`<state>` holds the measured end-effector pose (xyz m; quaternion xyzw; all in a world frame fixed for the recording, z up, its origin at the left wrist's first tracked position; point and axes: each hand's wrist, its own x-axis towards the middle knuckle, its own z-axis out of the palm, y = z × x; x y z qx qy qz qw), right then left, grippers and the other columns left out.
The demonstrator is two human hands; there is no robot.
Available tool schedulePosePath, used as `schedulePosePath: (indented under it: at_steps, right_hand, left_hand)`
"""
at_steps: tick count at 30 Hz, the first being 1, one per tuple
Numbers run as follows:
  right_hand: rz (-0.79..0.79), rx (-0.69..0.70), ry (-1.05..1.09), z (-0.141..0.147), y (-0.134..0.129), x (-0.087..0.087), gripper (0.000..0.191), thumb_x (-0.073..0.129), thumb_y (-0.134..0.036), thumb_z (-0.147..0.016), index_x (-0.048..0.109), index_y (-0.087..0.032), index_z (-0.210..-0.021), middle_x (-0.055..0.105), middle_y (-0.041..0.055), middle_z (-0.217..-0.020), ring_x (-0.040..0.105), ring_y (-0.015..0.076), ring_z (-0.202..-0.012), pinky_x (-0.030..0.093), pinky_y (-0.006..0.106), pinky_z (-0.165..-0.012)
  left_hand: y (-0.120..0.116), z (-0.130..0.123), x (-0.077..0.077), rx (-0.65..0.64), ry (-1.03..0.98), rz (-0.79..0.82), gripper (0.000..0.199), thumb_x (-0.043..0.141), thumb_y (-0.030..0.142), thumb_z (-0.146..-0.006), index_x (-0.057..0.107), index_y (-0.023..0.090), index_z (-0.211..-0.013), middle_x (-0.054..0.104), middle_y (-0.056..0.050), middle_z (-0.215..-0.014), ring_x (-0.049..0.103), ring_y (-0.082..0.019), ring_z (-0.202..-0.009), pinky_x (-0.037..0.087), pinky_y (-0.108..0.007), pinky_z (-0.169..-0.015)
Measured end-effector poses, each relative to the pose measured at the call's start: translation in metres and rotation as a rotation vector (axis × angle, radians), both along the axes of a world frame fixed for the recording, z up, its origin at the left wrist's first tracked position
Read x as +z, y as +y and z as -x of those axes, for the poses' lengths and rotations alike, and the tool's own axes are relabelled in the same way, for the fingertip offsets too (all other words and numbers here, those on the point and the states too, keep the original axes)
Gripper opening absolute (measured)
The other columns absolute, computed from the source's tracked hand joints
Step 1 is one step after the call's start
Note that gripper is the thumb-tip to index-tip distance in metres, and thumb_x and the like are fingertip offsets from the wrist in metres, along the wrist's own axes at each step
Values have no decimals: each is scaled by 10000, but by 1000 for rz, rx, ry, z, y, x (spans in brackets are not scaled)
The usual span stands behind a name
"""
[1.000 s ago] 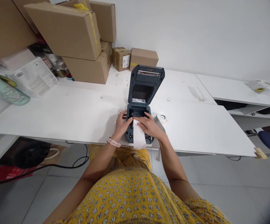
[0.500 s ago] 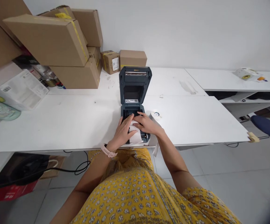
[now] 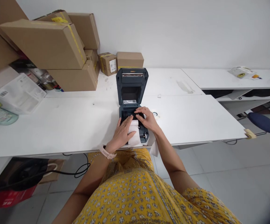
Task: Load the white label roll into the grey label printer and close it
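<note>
A dark grey label printer (image 3: 132, 87) stands at the table's front edge with its lid raised. White paper (image 3: 134, 137) lies in its base and reaches the front edge. My left hand (image 3: 122, 132) rests flat on the left side of the base and the paper, fingers spread. Over the right side of the base is my right hand (image 3: 147, 119), its fingers bent and apart, the tips at the inner mechanism; nothing shows between them. A loose paper strip (image 3: 154, 149) hangs below my right wrist.
Cardboard boxes (image 3: 43, 43) are stacked at the back left, with two smaller ones (image 3: 130, 59) behind the printer. A green bottle (image 3: 1, 114) lies far left. A blue stool (image 3: 264, 123) stands right of the white table (image 3: 190, 118).
My right hand has lifted slightly, with its fingers more bent and farther from the paper. My left hand stays nearly in place. The view has shifted a little.
</note>
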<state>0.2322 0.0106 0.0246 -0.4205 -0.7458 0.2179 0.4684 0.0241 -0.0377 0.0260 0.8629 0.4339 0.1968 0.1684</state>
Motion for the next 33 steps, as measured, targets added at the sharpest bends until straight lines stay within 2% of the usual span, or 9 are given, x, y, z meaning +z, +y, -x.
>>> schedulePosePath:
  at_steps: [5, 10, 13, 16, 19, 22, 26, 29, 33]
  right_hand:
    - [42, -48, -107, -4, 9, -11, 215, 609, -281, -952, 737, -251, -1122, 705, 111, -1245, 631, 272, -1219, 480, 514, -1092]
    - [87, -17, -107, -4, 5, -2, 211, 605, -335, -950, 737, -235, -1081, 735, 98, -1189, 669, 262, -1161, 509, 479, -1071]
    - [32, -230, 110, -8, 13, 20, 309, 536, -465, -989, 693, -238, -1127, 738, 86, -1132, 696, 243, -1059, 568, 441, -976]
    - [-147, -465, 280, -15, 45, 55, 487, 377, -589, -1035, 591, -242, -1300, 654, 104, -1310, 622, 250, -1258, 534, 453, -1049]
    - [-147, -285, 223, -18, 88, 93, 632, 220, -689, -1035, 469, -278, -1445, 519, 56, -1515, 425, 211, -1491, 415, 431, -1199]
    - [-5, -97, 151, -11, 106, 117, 709, 99, -698, -1035, 415, -248, -1483, 530, 29, -1522, 401, 143, -1486, 335, 389, -1242]
    - [-98, -136, 203, 2, 55, 114, 607, 160, -652, -1063, 517, -275, -1377, 604, 19, -1428, 513, 147, -1373, 390, 375, -1210]
    - [-194, -234, 316, 10, -15, 85, 449, 294, -553, -1081, 646, -282, -1144, 660, 36, -1262, 589, 224, -1292, 485, 445, -1139]
    - [-26, -266, 178, 17, -86, 35, 237, 482, -457, -1032, 670, -322, -1082, 687, 50, -1236, 599, 277, -1297, 454, 530, -1170]
  left_hand:
    - [-1, -2, -1, -3, 78, -52, 614, 470, 381, -1015, 354, 175, -1582, 381, -158, -1657, 345, -290, -1551, 154, -579, -1291]
    - [-3, -3, -3, -7, 92, -93, 683, 499, 436, -1003, 323, 149, -1598, 354, -179, -1665, 301, -304, -1570, 127, -594, -1291]
    - [-6, -4, -3, -14, 112, -97, 745, 502, 474, -998, 267, 134, -1618, 299, -189, -1686, 212, -316, -1598, 105, -606, -1288]
    - [-7, -5, -2, -14, 127, -81, 780, 482, 508, -1002, 221, 126, -1630, 257, -200, -1698, 165, -325, -1607, 93, -619, -1283]
    - [-11, -7, 0, -12, 127, -57, 806, 469, 547, -1003, 207, 117, -1632, 233, -209, -1704, 144, -336, -1610, 81, -633, -1279]
    - [-24, -6, 3, -22, 78, -45, 811, 491, 585, -990, 252, 132, -1619, 250, -203, -1700, 159, -346, -1606, 87, -645, -1277]
    - [-58, 5, 7, 9, -223, -123, 435, 539, 489, -1003, 601, 223, -1342, 591, -129, -1493, 458, -299, -1477, 282, -573, -1256]
    - [-78, 17, 6, 313, -601, -235, 176, 528, 348, -1023, 666, 245, -989, 733, -67, -1080, 676, -230, -1154, 515, -463, -1079]
    - [-79, 20, 2, 532, -762, -140, 383, 506, 441, -1028, 523, 282, -1376, 536, -117, -1484, 488, -265, -1436, 428, -509, -1193]
